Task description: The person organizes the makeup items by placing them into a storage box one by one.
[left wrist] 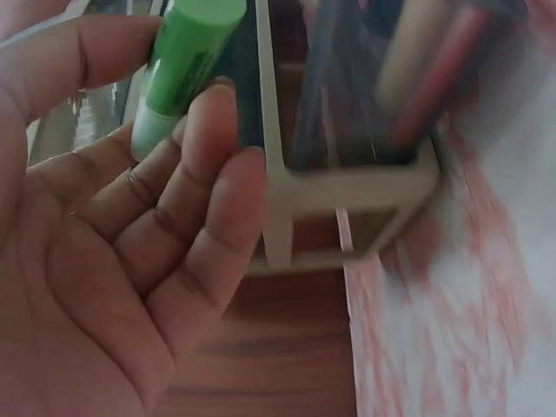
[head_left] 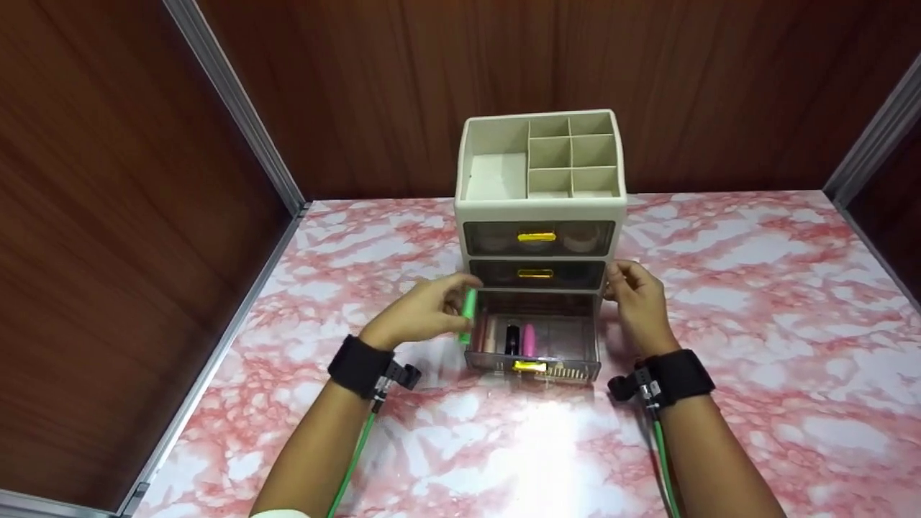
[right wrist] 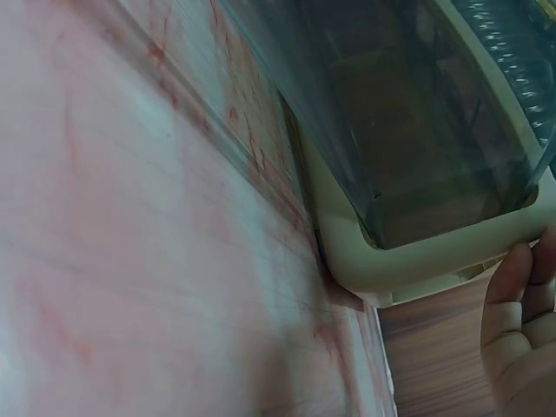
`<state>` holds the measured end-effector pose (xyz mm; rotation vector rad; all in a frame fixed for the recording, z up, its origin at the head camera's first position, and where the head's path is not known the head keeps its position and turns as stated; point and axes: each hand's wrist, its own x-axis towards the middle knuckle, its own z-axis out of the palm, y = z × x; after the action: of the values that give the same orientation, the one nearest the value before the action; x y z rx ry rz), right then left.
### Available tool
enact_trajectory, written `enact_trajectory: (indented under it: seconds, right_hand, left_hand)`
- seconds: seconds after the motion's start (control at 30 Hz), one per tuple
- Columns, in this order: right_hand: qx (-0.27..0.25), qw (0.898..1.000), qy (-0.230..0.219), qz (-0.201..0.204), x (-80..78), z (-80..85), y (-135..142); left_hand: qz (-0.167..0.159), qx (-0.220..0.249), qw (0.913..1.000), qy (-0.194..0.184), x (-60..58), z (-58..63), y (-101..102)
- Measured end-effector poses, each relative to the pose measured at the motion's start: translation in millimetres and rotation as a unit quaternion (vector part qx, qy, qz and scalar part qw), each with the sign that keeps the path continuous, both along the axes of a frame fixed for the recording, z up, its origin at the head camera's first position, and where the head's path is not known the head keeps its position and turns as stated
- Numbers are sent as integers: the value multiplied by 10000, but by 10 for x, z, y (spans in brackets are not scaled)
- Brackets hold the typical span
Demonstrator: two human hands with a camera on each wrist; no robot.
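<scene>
My left hand (head_left: 424, 309) pinches a green lip balm tube (head_left: 468, 315) between thumb and fingers, beside the left wall of the pulled-out bottom drawer (head_left: 478, 362). The left wrist view shows the same tube (left wrist: 187, 61) with a paler end. Inside the clear drawer lie a black tube (head_left: 512, 339), a pink tube (head_left: 529, 340) and a beige one (head_left: 491, 334). My right hand (head_left: 640, 298) is at the right side of the cream drawer organizer (head_left: 540, 208). In the right wrist view its fingertips (right wrist: 512, 265) rest right at the organizer's frame.
Two upper drawers with gold handles, the top drawer (head_left: 496, 237) and the middle drawer (head_left: 496, 273), are closed. Open compartments (head_left: 549, 152) form the organizer's top. A pink marbled table (head_left: 755, 302) lies beneath, with brown wood panels (head_left: 403, 72) behind and at the sides.
</scene>
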<state>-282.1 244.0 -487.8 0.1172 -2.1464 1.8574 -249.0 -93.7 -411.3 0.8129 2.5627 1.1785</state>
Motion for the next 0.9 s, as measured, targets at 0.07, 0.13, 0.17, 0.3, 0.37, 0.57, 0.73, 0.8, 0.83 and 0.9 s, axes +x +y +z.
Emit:
enact_trajectory:
  seconds: [0.07, 0.13, 0.17, 0.3, 0.37, 0.57, 0.73, 0.8, 0.83, 0.9]
  right_hand:
    - [-40, 10000, -13, 39, 20, 39, -8]
    - [-26, 10000, -4, 78, 59, 103, -22]
    - [-9, 10000, 7, 88, 82, 138, -31]
    - [73, 9999, -7, 117, 134, 213, -45]
    - [90, 9999, -62, 100, 102, 174, -29]
    - [128, 9999, -18, 34, -7, 12, 30]
    - [64, 9999, 105, 54, -11, -6, 33]
    - [29, 9999, 84, 53, -12, -5, 26]
    - [11, 10000, 49, 50, -11, -2, 22]
    - [-9, 10000, -30, 60, -3, 17, 15]
  left_hand:
    - [-98, 5, 9999, 73, 19, 8, 112]
    - [-198, 58, 9997, 102, 32, 2, 234]
    - [-255, 110, 9996, 62, 39, -2, 298]
    - [-360, -71, 9990, 250, 51, -25, 545]
    - [-323, -407, 9966, 633, 45, -29, 663]
    - [-117, -1298, 9804, 1478, 0, -29, 949]
    - [-118, -1561, 9773, 1429, -23, -90, 1111]
    - [-144, -1743, 9746, 1398, -22, -129, 1156]
    - [-161, -1878, 9719, 1412, -21, -149, 1174]
    - [-189, -2153, 9655, 1452, -17, -183, 1203]
